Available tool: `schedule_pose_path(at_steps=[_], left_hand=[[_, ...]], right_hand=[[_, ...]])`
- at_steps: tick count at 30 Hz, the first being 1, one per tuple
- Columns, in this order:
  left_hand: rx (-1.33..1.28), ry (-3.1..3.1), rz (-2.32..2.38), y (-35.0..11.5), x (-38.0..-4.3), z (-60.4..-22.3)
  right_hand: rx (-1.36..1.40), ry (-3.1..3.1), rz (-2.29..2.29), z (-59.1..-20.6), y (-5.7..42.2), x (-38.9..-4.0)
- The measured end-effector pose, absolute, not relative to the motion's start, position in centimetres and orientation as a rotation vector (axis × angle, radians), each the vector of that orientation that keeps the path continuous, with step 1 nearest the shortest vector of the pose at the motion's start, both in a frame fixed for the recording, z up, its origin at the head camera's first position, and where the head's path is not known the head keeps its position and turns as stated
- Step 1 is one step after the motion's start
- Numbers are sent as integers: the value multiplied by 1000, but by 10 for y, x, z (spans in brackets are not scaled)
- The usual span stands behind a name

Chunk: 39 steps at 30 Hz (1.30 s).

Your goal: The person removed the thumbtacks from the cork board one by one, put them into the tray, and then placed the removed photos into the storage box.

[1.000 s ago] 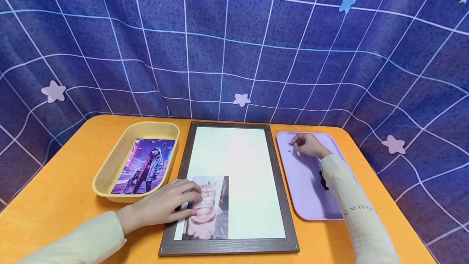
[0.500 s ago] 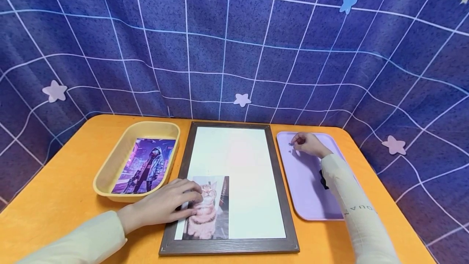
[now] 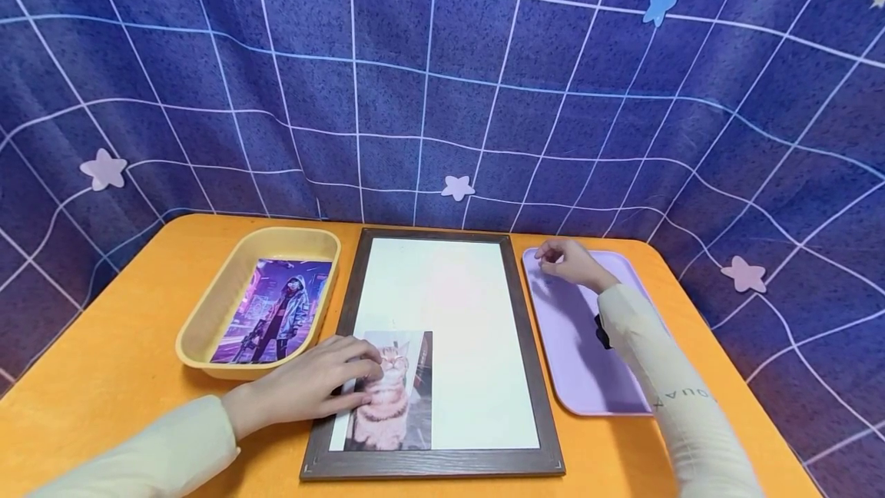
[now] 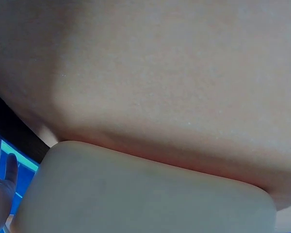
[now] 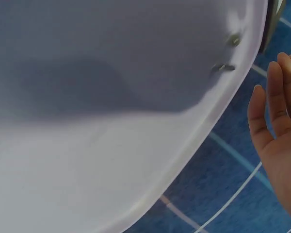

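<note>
My left hand [image 3: 321,380] rests palm down, fingers slightly bent, on a cat photo [image 3: 413,429]. The photo lies at the lower left of a white board [image 3: 477,329] with a dark brown frame. Over the far left corner of a lilac tray [image 3: 567,375], my right hand [image 3: 570,262] has thumb and index finger close together; whether something is between them cannot be told. In the right wrist view two small metal pieces [image 5: 224,67] lie in the tray near its rim, apart from the visible fingers [image 5: 275,92]. Skin and a sleeve [image 4: 150,194] fill most of the left wrist view.
On the left stands a yellow bin [image 3: 207,329] holding a purple picture of a hooded figure [image 3: 280,306]. A black item [image 3: 603,331] lies in the tray, partly behind the right sleeve. Behind the orange table [image 3: 124,344] hangs a blue gridded curtain [image 3: 387,121].
My right hand has shifted slightly left and away from me over the tray, and more of the black item shows. The left hand has stayed on the cat photo.
</note>
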<state>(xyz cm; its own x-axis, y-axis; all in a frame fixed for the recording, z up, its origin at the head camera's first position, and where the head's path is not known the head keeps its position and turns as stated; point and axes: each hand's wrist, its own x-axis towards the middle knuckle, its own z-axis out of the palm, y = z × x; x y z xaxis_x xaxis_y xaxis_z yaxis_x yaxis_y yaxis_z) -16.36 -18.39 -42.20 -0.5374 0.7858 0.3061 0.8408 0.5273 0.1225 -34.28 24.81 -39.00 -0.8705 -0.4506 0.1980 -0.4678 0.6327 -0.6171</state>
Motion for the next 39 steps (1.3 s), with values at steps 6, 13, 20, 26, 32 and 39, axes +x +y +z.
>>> schedule_pose_path(at_steps=[6,13,20,26,32,39], left_hand=[[-1384,-2545,-385,-184,-164,-422],[-1386,-2547,-385,-184,-164,-421],[-1389,-2541,-380,-184,-164,-421],[-1388,-2545,-376,-183,-165,-421],[-1383,-2554,-367,-182,-164,-419],[-1371,-2594,-358,-182,-164,-417]], right_hand=[[950,-2773,1050,-391,228,-347],[1064,-2789,1003,-383,198,-337],[1204,-2797,1002,-382,173,-328],[1321,-2803,966,-385,152,-320],[1395,-2851,932,-385,132,-307],[1527,-2823,931,-388,115,-296]])
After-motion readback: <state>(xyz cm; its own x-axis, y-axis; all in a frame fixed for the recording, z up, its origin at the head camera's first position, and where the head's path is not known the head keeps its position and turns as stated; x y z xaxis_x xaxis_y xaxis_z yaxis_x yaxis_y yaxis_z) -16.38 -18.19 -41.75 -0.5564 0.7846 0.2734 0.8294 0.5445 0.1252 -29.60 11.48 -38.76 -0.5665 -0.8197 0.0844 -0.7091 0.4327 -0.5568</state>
